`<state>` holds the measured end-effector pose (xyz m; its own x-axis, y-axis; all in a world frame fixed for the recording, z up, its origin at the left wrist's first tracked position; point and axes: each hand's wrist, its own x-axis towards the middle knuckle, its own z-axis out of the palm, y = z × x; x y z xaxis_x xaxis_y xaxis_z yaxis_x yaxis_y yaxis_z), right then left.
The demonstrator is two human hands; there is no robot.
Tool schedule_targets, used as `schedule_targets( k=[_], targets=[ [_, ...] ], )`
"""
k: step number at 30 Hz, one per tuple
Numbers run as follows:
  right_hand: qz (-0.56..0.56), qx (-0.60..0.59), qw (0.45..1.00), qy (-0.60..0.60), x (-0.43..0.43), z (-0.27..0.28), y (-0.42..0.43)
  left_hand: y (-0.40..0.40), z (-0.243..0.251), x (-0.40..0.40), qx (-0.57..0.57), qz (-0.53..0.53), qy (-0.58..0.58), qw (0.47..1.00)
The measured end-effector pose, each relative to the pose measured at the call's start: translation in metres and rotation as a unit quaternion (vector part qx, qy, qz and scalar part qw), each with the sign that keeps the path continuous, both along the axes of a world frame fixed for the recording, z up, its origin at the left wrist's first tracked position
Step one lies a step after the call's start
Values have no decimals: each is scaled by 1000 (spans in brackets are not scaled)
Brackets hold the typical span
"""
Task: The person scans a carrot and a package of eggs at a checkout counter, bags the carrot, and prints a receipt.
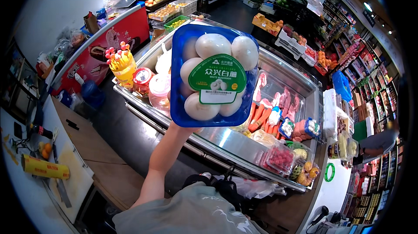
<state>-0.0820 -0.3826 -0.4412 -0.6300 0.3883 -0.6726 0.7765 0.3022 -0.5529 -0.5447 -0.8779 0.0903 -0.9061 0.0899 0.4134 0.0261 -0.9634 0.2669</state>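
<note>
A blue plastic tray of white mushrooms (214,45), wrapped in clear film, is held up in front of me. Its green and white label bears writing. My left hand (184,129) grips it from behind and below; the fingers are mostly hidden by the tray. Beneath and beyond it stands a chilled display case (215,137) with a steel ledge. Inside lie packs of meat (284,102), orange-red sausage-like sticks (261,116), smaller mushroom trays (287,127) and a clear box of red berries (280,159). My right hand is out of view.
Plastic jars (160,90) and a yellow tub of sticks (122,66) line the case's left end. On the left counter, a knife (62,192) rests on a white cutting board (73,168) beside a yellow roll (45,167). A person (378,142) stands at right, beyond the white counter (326,195).
</note>
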Motion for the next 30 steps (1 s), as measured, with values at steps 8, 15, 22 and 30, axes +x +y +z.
schedule_targets(
  k=[8,15,22,30],
  targets=[
    [10,32,999,-13,-26,39,-18,-1,7,-1,39,-64,9,997],
    [-18,-2,999,-37,6,10,-7,-2,6,-9,60,-73,-29,995],
    [-18,0,999,-42,-13,45,-6,1,10,-9,67,-73,-3,995],
    [-58,-22,997,-43,-34,87,-9,7,9,-12,51,-61,35,996]
  ],
)
